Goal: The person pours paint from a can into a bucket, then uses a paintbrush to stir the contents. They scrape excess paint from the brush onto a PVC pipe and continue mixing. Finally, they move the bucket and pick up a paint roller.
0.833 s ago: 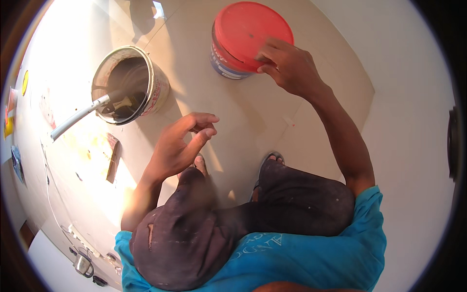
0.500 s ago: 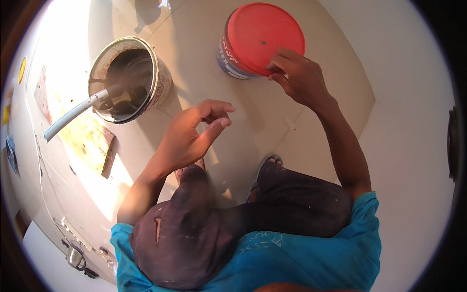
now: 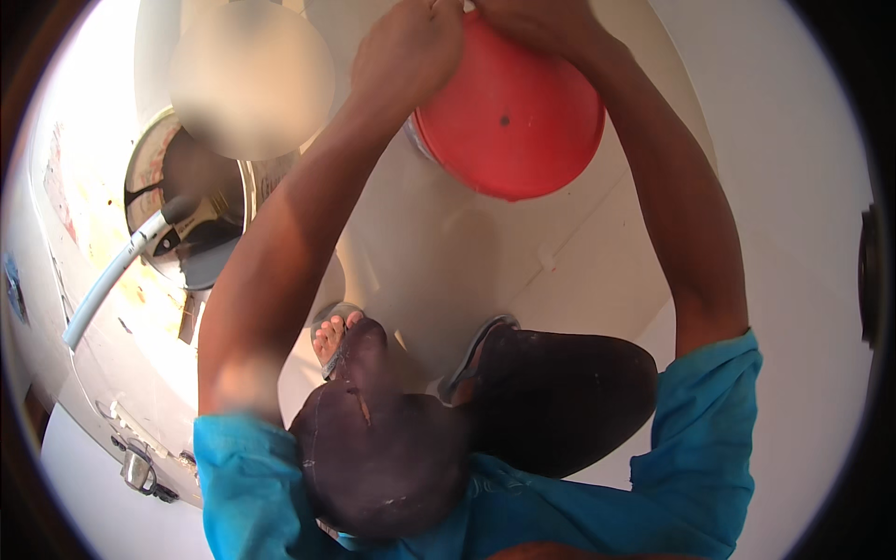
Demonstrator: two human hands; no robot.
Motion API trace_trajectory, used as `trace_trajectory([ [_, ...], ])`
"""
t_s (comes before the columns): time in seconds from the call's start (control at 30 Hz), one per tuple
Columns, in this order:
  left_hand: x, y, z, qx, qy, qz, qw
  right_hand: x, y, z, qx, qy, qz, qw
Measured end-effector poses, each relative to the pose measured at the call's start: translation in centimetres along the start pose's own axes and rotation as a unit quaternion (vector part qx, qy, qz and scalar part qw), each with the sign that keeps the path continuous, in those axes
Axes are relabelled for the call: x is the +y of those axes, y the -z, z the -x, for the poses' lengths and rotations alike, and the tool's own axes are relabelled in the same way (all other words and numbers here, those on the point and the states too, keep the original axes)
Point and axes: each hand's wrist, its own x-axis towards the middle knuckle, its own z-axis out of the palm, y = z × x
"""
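A red round lid [image 3: 523, 112] sits on a paint bucket [image 3: 419, 138], whose printed wall shows only as a sliver at the left. My left hand [image 3: 413, 51] is curled at the lid's far left rim. Beside it, my right hand [image 3: 541, 21] bends over the far edge of the lid. Both hands are closed at the rim, close together, with fingertips partly hidden and cut off by the top of the picture.
To the left stands an open bucket [image 3: 247, 191] with dark contents, a brush [image 3: 201, 217] and a pale blue pipe [image 3: 112, 285] leaning out. A stained board [image 3: 173, 303] lies beside it. A power strip [image 3: 140, 429] and a metal kettle-like item [image 3: 137, 469] lie lower left. A white wall [image 3: 793, 233] rises right.
My left hand has moved up and right from open air to the lid's far rim. My right hand has gone from the lid's near right edge to its far edge.
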Motion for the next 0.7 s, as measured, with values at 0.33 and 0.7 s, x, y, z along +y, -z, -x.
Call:
trace_trajectory([
  [0.33,2.1,-0.6,-1.2,-0.081,0.097,-0.017,0.992,2.5,-3.6,-4.1,-0.109,0.032,-0.113,0.987],
  [0.7,3.0,-0.9,2.6,0.018,0.34,0.063,0.938,2.9,-3.9,-3.9,-0.193,-0.086,-0.099,0.972],
])
